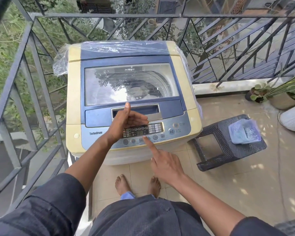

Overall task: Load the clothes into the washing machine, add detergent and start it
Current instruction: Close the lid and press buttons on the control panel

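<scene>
Top-loading washing machine (133, 99) on a tiled balcony floor (245, 184), seen from above, standing against the metal railing (32, 65). Its lid (131, 84) is closed; through the glass panel the drum and a few pale and dark shapes are visible, but reflections of sky and leaves hide most of the load, so the clothes cannot be told apart. Clear plastic wrap (61, 62) clings to the rear and sides of the cabinet.

Control panel (143, 132) at the front edge: the display shows lit digits, too small to read with certainty. The right hand (165, 166) has its index finger stretched out, the tip touching a round button below the display, with the other fingers curled under. The left hand (126, 123) hovers above the left part of the panel, thumb raised, fingers straight and pressed together, holding nothing; it hides part of the display.

To the right of the machine, a dark woven stool (228, 143) lies tipped on its side, carrying a bluish translucent container (244, 132) whose contents are unclear. Potted plants (279, 96) stand further right, cut off by the frame edge. Two bare feet (137, 184) stand before the machine.
</scene>
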`<state>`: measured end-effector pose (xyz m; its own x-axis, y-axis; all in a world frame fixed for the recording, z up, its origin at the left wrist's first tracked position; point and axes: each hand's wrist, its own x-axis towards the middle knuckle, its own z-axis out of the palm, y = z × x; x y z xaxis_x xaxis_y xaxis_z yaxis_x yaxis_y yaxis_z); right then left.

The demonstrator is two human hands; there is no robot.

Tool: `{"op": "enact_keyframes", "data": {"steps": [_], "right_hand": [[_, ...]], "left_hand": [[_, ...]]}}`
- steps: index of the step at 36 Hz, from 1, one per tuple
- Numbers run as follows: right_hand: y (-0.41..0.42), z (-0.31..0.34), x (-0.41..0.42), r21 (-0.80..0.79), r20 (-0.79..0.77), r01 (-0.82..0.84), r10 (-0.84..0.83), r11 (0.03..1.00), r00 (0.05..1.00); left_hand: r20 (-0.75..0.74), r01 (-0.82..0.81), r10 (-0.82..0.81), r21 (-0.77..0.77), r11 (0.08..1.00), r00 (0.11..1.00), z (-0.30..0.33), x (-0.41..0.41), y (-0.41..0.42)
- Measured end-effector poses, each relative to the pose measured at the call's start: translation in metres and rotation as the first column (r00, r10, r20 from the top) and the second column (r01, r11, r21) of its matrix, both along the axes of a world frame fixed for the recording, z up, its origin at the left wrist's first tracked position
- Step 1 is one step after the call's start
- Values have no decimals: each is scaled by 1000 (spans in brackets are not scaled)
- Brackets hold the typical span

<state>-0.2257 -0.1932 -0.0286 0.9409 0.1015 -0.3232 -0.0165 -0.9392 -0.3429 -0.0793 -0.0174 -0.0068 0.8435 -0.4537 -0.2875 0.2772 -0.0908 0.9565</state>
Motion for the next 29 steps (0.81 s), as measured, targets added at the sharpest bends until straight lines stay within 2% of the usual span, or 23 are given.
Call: {"op": "enact_keyframes", "data": {"steps": [19,29], "right_hand": [[-44,-2,-18,-35,59,297,-294,954,954],[-52,-8,-13,-34,93,306,-302,952,949]], "left_hand": [[2,3,-3,-11,1000,1000,-1,-2,0],[8,-6,6,-7,1000,1000,1,-4,1]]}}
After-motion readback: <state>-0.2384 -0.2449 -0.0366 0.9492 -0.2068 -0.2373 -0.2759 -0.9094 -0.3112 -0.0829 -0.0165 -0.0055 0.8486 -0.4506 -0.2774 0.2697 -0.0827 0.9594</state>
